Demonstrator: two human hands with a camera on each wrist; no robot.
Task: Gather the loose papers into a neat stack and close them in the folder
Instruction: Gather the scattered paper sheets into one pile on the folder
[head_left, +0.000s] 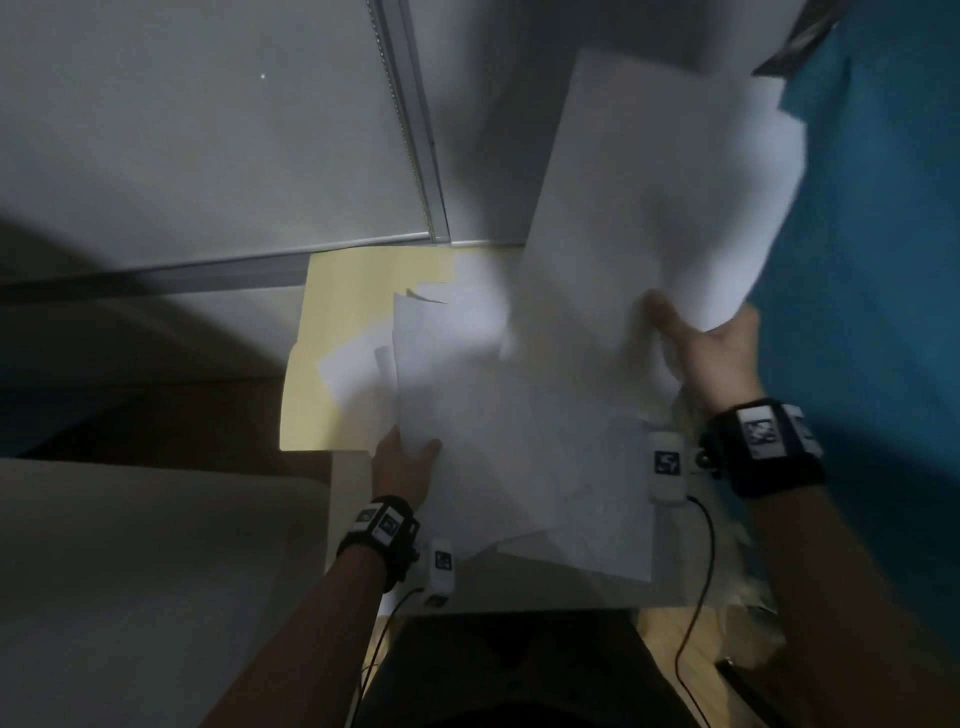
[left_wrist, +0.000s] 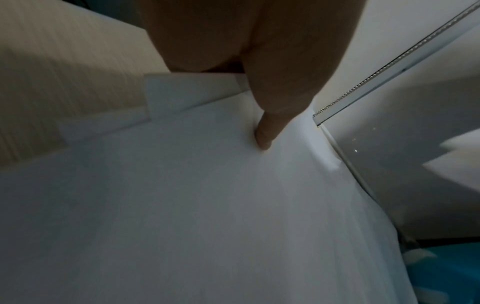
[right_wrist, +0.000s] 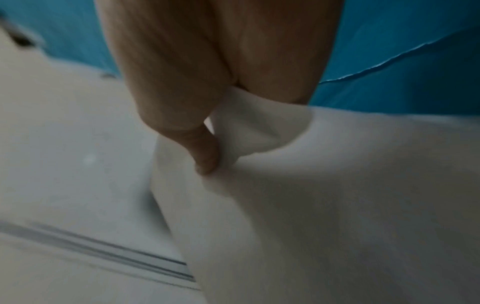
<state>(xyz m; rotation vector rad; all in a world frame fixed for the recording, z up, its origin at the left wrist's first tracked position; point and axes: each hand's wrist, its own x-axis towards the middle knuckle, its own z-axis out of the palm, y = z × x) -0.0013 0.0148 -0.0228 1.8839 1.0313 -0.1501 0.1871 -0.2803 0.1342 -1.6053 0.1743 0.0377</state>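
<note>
A cream manila folder (head_left: 337, 332) lies open on the desk, partly covered by loose white papers (head_left: 519, 441). My left hand (head_left: 402, 462) grips the near left edge of that fanned pile; in the left wrist view its thumb (left_wrist: 267, 133) presses on the top sheet (left_wrist: 207, 205). My right hand (head_left: 696, 343) holds a raised bunch of white sheets (head_left: 660, 197) by their lower edge, lifted and blurred above the desk at the right. In the right wrist view the thumb (right_wrist: 205, 162) pinches the crumpled paper edge (right_wrist: 259, 133).
A grey partition wall (head_left: 182, 145) with a metal corner strip (head_left: 410, 130) stands behind the desk. A blue panel (head_left: 872, 260) runs along the right. A beige surface (head_left: 130, 571) lies at the lower left. Wrist camera cables (head_left: 696, 597) hang below both wrists.
</note>
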